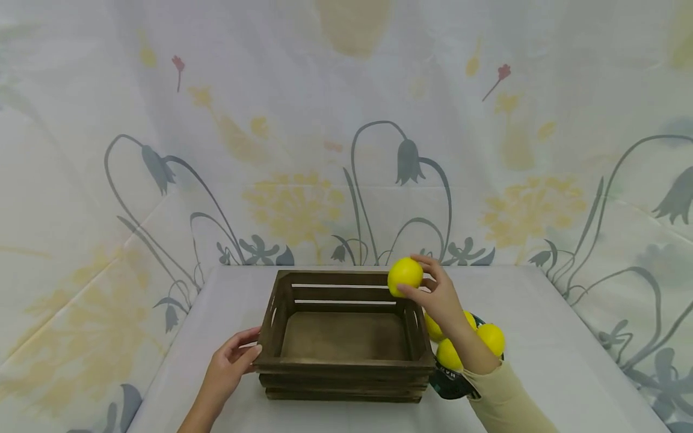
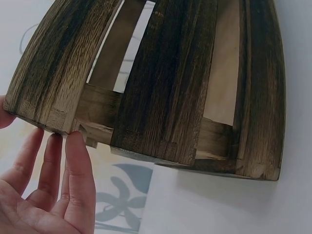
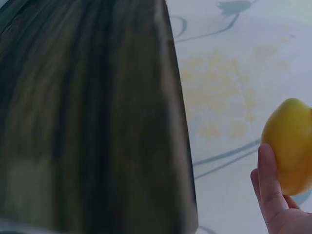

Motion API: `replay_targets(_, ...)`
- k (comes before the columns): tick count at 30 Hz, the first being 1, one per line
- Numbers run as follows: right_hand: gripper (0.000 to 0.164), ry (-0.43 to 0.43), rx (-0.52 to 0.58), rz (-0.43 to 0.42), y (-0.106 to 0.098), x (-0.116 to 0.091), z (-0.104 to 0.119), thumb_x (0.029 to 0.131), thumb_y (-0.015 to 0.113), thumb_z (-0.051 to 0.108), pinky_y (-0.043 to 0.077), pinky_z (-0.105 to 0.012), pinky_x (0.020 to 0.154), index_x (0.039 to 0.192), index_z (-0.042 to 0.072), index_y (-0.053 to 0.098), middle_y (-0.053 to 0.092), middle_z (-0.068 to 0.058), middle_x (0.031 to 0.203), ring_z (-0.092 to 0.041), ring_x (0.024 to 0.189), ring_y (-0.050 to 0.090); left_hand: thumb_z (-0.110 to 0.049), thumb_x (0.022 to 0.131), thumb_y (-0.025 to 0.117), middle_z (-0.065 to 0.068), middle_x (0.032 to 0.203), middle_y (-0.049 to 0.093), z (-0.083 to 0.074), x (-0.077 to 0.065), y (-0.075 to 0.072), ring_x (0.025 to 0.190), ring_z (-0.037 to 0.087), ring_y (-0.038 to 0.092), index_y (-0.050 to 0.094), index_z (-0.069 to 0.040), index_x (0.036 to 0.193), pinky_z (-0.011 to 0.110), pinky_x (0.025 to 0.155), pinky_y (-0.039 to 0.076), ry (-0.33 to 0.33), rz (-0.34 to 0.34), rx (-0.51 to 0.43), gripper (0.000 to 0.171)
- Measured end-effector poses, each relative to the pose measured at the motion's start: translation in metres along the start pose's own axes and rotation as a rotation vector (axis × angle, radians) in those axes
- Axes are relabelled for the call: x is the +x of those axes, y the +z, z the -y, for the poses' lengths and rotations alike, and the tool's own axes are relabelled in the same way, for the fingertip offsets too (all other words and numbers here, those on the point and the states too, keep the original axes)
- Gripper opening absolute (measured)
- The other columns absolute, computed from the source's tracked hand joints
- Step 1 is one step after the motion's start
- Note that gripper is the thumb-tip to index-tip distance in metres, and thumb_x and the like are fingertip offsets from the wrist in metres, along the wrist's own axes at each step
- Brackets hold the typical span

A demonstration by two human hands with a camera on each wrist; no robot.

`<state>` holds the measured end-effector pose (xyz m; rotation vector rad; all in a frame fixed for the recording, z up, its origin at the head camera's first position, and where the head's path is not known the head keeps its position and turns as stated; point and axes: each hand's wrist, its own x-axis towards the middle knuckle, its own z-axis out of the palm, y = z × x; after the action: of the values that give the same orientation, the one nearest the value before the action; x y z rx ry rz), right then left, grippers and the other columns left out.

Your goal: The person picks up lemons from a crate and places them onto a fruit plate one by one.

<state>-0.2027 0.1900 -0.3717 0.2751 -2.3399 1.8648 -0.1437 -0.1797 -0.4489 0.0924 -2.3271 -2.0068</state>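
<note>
A dark brown slatted wooden crate (image 1: 346, 379) stands on the white table, its inside floor bare. At its left end is my left hand (image 1: 230, 364), whose fingertips touch the wood; the left wrist view shows the fingers (image 2: 80, 170) fairly straight against the ends of the slats (image 2: 161, 87). My right hand (image 1: 438, 294) holds a yellow lemon (image 1: 405, 276) between thumb and fingers above the crate's back right corner. In the right wrist view the lemon (image 3: 290, 146) is partly cut off by the frame edge.
Several more lemons (image 1: 491, 340) sit in a dark container (image 1: 452, 385) right of the crate, partly hidden by my right forearm. Behind the table (image 1: 568, 361) hangs a pale curtain (image 1: 325, 90) with printed flowers.
</note>
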Motion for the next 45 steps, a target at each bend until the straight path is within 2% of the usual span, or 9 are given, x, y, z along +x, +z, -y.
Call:
replay_targets(6, 0.060, 0.039, -0.052, -0.029, -0.020, -0.012, -0.012, 0.085, 0.069, 0.014, 0.050, -0.025, 0.072, 0.137, 0.011, 0.039, 0.041, -0.017, 0.127, -0.025, 0.093, 0.053, -0.009, 0.088, 0.063, 0.018, 0.117, 0.057, 0.001, 0.000, -0.001, 0.088, 0.006, 0.059, 0.055, 0.003, 0.123, 0.028, 0.065, 0.053, -0.004, -0.005, 0.014, 0.038)
replay_targets(15, 0.063, 0.107, -0.113, -0.063, -0.049, -0.031, -0.040, 0.083, 0.071, 0.015, 0.051, -0.025, 0.071, 0.134, 0.007, 0.035, 0.039, -0.020, 0.132, -0.028, 0.098, 0.052, -0.011, 0.089, 0.062, 0.018, 0.121, 0.054, -0.002, -0.001, -0.001, 0.090, 0.007, 0.059, 0.054, 0.001, 0.125, 0.028, 0.066, 0.052, -0.044, 0.012, 0.009, 0.039)
replay_targets(27, 0.061, 0.115, -0.233, -0.043, -0.079, -0.056, -0.081, 0.081, 0.073, 0.010, 0.049, -0.024, 0.075, 0.130, 0.000, 0.038, 0.041, -0.025, 0.131, -0.036, 0.102, 0.052, -0.009, 0.089, 0.062, 0.016, 0.119, 0.055, -0.001, -0.002, 0.000, 0.088, 0.006, 0.058, 0.054, 0.002, 0.124, 0.027, 0.065, 0.052, -0.029, 0.000, 0.016, 0.038)
replay_targets(31, 0.062, 0.156, -0.271, -0.030, -0.086, -0.063, -0.093, 0.081, 0.073, 0.013, 0.051, -0.029, 0.076, 0.131, 0.001, 0.039, 0.041, -0.027, 0.130, -0.038, 0.103, 0.052, -0.010, 0.089, 0.061, 0.016, 0.119, 0.055, -0.002, -0.002, 0.000, 0.088, 0.005, 0.058, 0.053, 0.004, 0.125, 0.027, 0.065, 0.052, -0.019, 0.004, 0.017, 0.039)
replay_targets(39, 0.065, 0.272, -0.300, -0.019, -0.100, -0.078, -0.115, 0.079, 0.075, 0.017, 0.052, -0.035, 0.078, 0.132, 0.003, 0.039, 0.038, -0.027, 0.129, -0.040, 0.106, 0.051, -0.009, 0.089, 0.061, 0.018, 0.120, 0.054, -0.002, -0.002, 0.000, 0.088, 0.007, 0.059, 0.054, 0.002, 0.125, 0.027, 0.067, 0.052, -0.055, 0.005, 0.017, 0.038)
replay_targets(45, 0.071, 0.338, -0.398, -0.005, -0.110, -0.088, -0.123, 0.076, 0.077, 0.025, 0.052, -0.042, 0.076, 0.133, 0.002, 0.042, 0.040, -0.026, 0.125, -0.042, 0.104, 0.050, -0.010, 0.089, 0.061, 0.017, 0.121, 0.054, -0.003, -0.001, 0.001, 0.089, 0.007, 0.059, 0.054, 0.002, 0.125, 0.028, 0.067, 0.052, -0.049, 0.006, 0.008, 0.038)
